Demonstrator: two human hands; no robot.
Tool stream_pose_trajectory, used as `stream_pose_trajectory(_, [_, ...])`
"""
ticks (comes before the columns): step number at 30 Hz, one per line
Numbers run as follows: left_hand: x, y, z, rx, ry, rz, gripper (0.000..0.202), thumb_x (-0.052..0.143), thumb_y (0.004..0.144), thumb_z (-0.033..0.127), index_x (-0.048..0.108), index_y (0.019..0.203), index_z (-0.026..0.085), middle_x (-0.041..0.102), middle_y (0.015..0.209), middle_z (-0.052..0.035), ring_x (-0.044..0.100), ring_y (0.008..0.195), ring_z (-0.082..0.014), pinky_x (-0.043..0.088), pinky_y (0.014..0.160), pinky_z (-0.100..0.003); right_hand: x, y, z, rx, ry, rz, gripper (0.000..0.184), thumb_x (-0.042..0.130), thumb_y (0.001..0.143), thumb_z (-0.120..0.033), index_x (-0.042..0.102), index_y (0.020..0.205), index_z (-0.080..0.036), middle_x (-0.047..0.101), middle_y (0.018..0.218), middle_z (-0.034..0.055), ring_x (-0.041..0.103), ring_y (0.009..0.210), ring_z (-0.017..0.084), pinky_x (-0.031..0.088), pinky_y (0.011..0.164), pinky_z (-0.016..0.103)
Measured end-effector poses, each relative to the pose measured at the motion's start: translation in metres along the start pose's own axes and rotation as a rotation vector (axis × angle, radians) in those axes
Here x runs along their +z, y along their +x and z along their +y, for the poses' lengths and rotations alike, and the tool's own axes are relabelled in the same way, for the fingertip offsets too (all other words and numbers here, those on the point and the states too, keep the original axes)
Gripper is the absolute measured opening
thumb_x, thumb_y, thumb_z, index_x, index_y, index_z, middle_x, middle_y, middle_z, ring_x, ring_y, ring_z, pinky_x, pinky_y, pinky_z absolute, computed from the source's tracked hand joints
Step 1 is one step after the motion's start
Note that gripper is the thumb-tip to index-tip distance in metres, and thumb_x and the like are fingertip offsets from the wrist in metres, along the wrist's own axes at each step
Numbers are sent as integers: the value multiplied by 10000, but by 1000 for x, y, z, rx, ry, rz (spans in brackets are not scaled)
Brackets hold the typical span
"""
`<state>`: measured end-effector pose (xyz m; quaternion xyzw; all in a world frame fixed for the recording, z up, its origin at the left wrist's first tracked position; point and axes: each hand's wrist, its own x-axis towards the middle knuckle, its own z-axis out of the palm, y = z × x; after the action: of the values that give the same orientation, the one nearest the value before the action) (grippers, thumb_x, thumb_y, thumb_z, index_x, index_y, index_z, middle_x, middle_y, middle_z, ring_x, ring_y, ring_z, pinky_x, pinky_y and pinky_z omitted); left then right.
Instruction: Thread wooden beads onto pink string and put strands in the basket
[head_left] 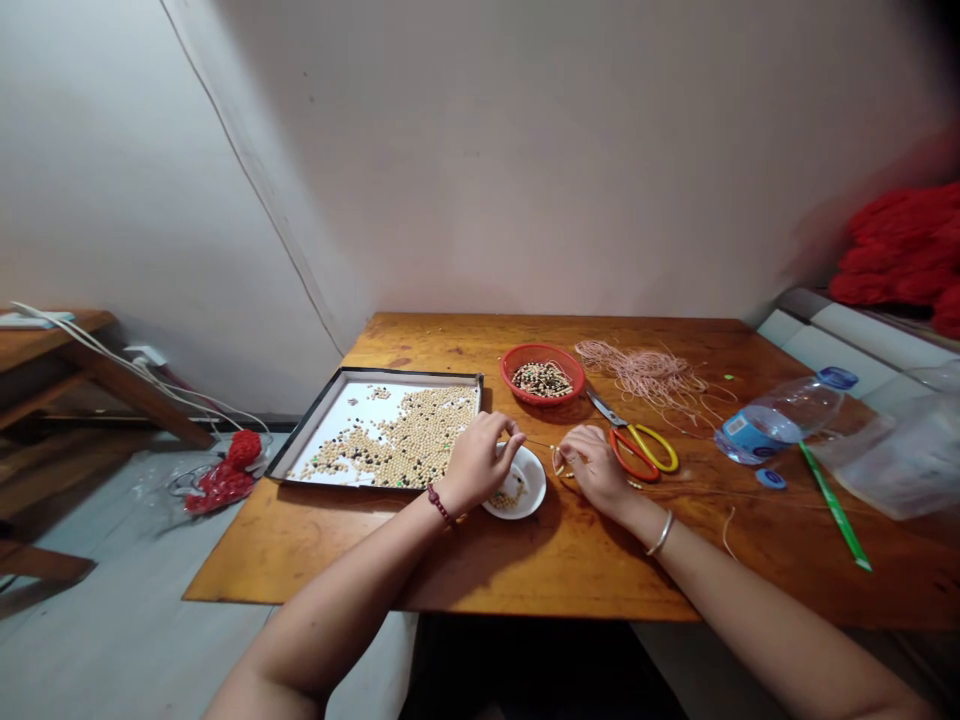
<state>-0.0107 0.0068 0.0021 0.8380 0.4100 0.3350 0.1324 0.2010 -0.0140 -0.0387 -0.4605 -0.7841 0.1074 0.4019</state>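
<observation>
My left hand [478,460] hovers over a small white dish [529,488] of pale beads, its fingers pinched on a thin needle or thread [538,443] that runs across to my right hand. My right hand [594,466] rests on the wooden table [570,560] just right of the dish, fingers curled and pinched on the other end of the thread, with a few beads beside it. A flat tray [352,410] spread with many beige and dark beads lies to the left of my left hand.
A red bowl [541,373] of mixed beads stands behind the dish. Orange and yellow scissors [637,445] lie right of my right hand, a heap of pink cord [649,372] behind them. A toppled water bottle [780,414], its blue cap [770,479], a green stick [834,508] and a plastic bag [896,460] lie at right.
</observation>
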Motion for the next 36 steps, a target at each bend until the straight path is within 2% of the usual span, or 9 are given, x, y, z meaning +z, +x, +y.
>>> stream_pose_trajectory(2, [0,1,-1,0,13,3,188,452,931,349,533,858,195,605,860,-39,522,809,-184,407,707,-311,2,0,0,12,7,-10,404,364,973,-338,576,656,-204,624,671,29,551,733,185,351,800,376])
stream_pose_trajectory(6, [1,2,-2,-23,20,19,176,456,930,331,521,844,193,595,843,-31,514,799,-179,400,707,-303,6,0,1,76,45,40,248,521,905,-393,610,773,-203,672,792,43,581,810,206,370,811,371])
stream_pose_trajectory(12, [0,1,-1,-21,-9,11,192,446,934,337,533,847,190,598,851,-36,524,814,-176,408,724,-301,6,1,5,49,68,5,392,385,971,-327,618,681,-203,668,700,30,597,734,185,356,823,386])
stream_pose_trajectory(17, [4,3,-4,-78,-50,27,195,442,932,332,536,841,186,598,851,-36,534,814,-173,414,723,-302,4,3,3,108,79,74,206,474,930,-356,620,922,-212,683,905,55,597,906,211,392,841,365])
stream_pose_trajectory(23, [8,4,-6,-84,-30,38,210,434,934,333,520,812,185,586,830,-30,523,793,-168,403,714,-297,4,4,9,66,-6,12,417,318,980,-308,550,652,-197,627,683,38,566,719,180,365,792,360])
stream_pose_trajectory(25, [7,5,-7,-95,-20,56,222,428,937,338,511,800,184,575,811,-27,514,774,-165,395,705,-292,3,5,14,95,-5,36,416,319,976,-295,551,645,-195,625,674,39,573,713,181,368,786,359])
stream_pose_trajectory(30, [6,9,-8,-87,-6,64,232,427,938,336,495,777,183,555,777,-21,496,748,-159,383,693,-284,-1,7,19,119,118,77,239,393,919,-246,625,941,-193,660,974,75,590,963,215,405,873,370])
stream_pose_trajectory(33, [6,7,-5,-49,-3,43,216,438,933,342,507,803,184,569,802,-26,503,757,-161,385,695,-284,-3,5,12,75,181,62,279,418,910,-258,613,1102,-205,651,1107,79,575,1044,219,401,917,380])
stream_pose_trajectory(36, [7,6,-1,-14,2,27,214,439,932,354,522,830,186,585,839,-38,514,782,-169,389,701,-287,-4,5,4,65,134,43,209,508,904,-348,674,929,-223,709,939,44,617,912,204,388,907,379])
